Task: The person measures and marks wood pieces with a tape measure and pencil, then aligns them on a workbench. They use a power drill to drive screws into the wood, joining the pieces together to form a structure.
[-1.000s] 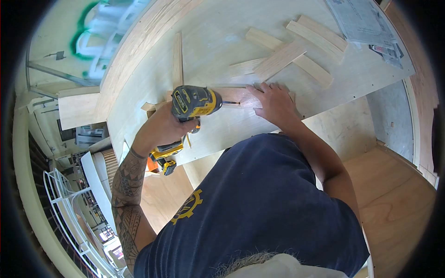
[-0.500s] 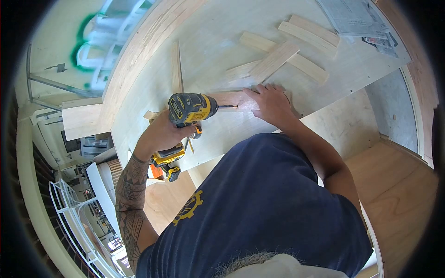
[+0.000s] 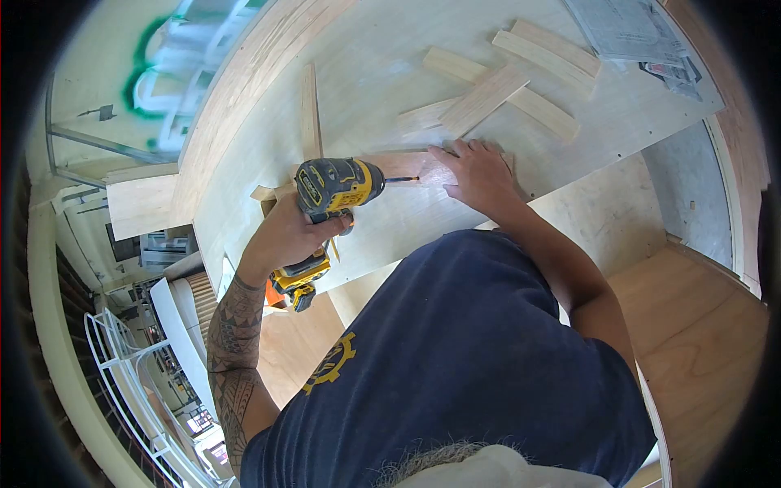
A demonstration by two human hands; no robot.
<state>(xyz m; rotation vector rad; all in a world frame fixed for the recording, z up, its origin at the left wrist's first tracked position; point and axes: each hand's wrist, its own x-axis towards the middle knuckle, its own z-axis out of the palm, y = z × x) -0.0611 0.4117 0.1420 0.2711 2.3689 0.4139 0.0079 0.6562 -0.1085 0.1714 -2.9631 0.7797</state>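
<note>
My left hand [image 3: 289, 230] is wrapped round the grip of a yellow and black power drill [image 3: 335, 185]. Its long bit points right, with the tip at a flat wooden strip [image 3: 399, 165] on the pale panel. At the strip's right end lies my right hand [image 3: 482, 172], palm down with the fingers spread, pressing on the wood. Below the drill, a second yellow and black tool [image 3: 299, 276] shows partly behind my left forearm.
Several loose wooden strips [image 3: 485, 99] lie across the pale panel [image 3: 370, 89]. One narrow strip [image 3: 310, 114] stretches away above the drill. Printed paper or plastic sheeting [image 3: 626, 32] lies at the upper right. White metal railing [image 3: 122, 358] stands at the lower left.
The drill and its bit have shifted slightly upward in view. My left thumb has shifted on the drill's grip. My right hand stays on the strip, a little higher in view.
</note>
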